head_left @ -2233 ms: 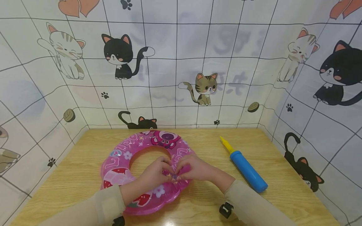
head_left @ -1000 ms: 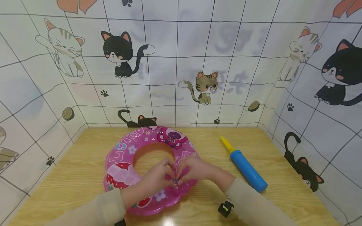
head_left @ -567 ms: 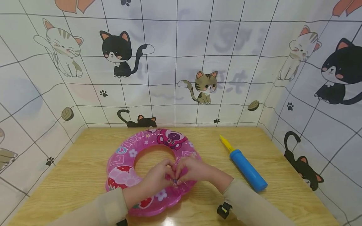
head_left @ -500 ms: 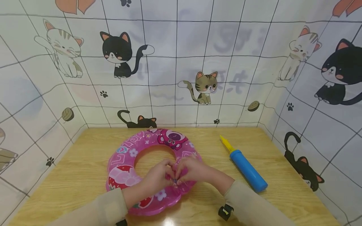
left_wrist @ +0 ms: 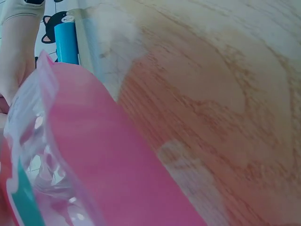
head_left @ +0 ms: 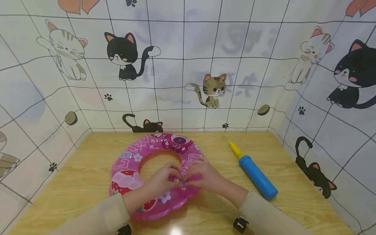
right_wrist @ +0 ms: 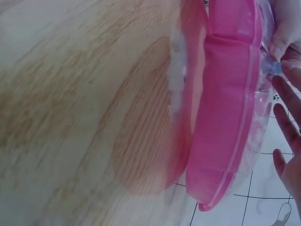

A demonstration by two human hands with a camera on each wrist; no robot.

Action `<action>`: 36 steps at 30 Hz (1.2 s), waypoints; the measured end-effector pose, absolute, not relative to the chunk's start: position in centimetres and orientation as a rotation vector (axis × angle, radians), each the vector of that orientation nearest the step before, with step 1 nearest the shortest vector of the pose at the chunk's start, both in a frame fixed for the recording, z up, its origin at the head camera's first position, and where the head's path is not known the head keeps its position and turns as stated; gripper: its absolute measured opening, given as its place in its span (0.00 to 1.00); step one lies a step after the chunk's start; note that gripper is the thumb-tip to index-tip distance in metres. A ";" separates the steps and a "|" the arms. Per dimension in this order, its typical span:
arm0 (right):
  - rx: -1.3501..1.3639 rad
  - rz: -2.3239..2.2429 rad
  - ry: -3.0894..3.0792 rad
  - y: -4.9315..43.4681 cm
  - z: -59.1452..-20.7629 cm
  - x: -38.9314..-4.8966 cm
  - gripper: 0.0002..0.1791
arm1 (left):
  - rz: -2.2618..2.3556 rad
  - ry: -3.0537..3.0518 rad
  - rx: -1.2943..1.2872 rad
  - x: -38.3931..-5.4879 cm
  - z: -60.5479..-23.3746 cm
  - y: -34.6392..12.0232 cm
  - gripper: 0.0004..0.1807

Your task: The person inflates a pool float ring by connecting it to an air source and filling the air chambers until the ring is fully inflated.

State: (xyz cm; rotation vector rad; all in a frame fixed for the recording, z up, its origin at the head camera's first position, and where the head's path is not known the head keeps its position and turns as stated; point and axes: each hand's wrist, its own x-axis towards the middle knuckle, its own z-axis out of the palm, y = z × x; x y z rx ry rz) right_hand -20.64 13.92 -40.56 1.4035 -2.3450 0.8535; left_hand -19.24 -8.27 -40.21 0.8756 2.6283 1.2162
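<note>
A pink inflatable swim ring (head_left: 158, 210), printed with strawberries, flowers and a bear, lies on the wooden table (head_left: 217, 213). Its small clear-blue valve (head_left: 182, 182) is on the ring's right side, partly hidden by fingers. My left hand (head_left: 161, 179) pinches the ring's film just left of the valve. From the right, my right hand (head_left: 207, 174) meets it, thumb and index finger at the valve. In the right wrist view, that thumb and index finger close on the valve (right_wrist: 274, 68), with the other fingers spread. The left wrist view shows mostly the ring's pink underside (left_wrist: 103, 150).
A blue hand pump (head_left: 258, 178) with a yellow nozzle lies to the right of the right forearm. A cat-printed cloth (head_left: 182, 65) walls the table at the back and both sides.
Both hands stay at the valve. My right hand has shifted slightly right and its fingers have spread from a tighter bunch. The ring's near edge has risen a little.
</note>
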 end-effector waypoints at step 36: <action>1.217 1.055 -2.115 13.0 -41.2 -21.4 0.17 | 1.410 2.698 0.664 -19.2 -38.1 -7.0 0.03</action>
